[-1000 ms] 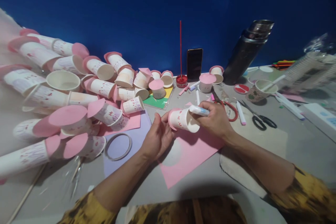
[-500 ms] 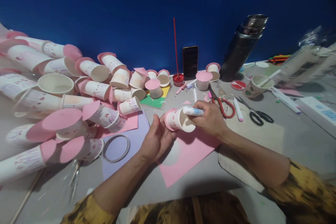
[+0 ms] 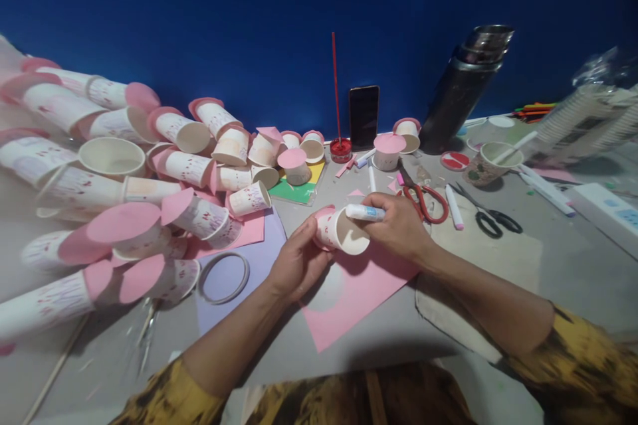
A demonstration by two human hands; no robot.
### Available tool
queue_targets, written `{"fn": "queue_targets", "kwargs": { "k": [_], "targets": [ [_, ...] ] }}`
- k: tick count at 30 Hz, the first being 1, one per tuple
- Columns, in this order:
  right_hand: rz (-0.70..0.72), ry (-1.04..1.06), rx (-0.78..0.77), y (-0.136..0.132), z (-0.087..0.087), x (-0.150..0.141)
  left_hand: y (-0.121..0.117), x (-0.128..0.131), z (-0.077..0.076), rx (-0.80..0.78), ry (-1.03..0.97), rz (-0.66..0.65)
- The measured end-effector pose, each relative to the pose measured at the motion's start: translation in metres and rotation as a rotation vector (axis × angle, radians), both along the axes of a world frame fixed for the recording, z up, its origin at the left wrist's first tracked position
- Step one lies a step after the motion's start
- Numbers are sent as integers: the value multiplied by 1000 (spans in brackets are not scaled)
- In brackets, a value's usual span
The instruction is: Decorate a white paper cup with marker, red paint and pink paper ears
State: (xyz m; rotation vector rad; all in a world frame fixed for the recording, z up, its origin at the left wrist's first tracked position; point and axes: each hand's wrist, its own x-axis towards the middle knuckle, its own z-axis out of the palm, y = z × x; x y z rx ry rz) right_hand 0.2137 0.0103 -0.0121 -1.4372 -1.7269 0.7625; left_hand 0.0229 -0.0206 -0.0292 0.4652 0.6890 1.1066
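Note:
My left hand (image 3: 302, 254) is closed around the pink-topped end of a white paper cup (image 3: 331, 228), which lies on its side with its open mouth toward the right. Small red marks show on the cup's wall. In my right hand (image 3: 399, 224) is a white marker (image 3: 365, 212), held close to the cup's rim; its far end points left, over the mouth. Whether it touches the cup I cannot tell. Below both hands lies a sheet of pink paper (image 3: 359, 309) with a round hole cut in it.
Many decorated cups (image 3: 129, 222) with pink discs crowd the left. Red-handled scissors (image 3: 432, 206), black scissors (image 3: 491, 220), a capped marker (image 3: 454, 207) and a dark flask (image 3: 461, 96) stand or lie right. A phone (image 3: 363, 116) leans on the blue wall; a grey ring (image 3: 201, 279) lies left.
My left thumb has come down onto the cup, and the cup has turned slightly in my fingers. The marker stays in my right hand near the rim. The view has shifted slightly.

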Motion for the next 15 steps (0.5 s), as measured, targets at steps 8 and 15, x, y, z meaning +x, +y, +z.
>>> {"fn": "queue_targets", "kwargs": {
  "k": [8,15],
  "targets": [
    [152,212,210,1,9,13,10,-6,8,-192,-56,31],
    [437,-10,373,-1,1,12,10,-8,6,-148,-72,-94]
  ]
}}
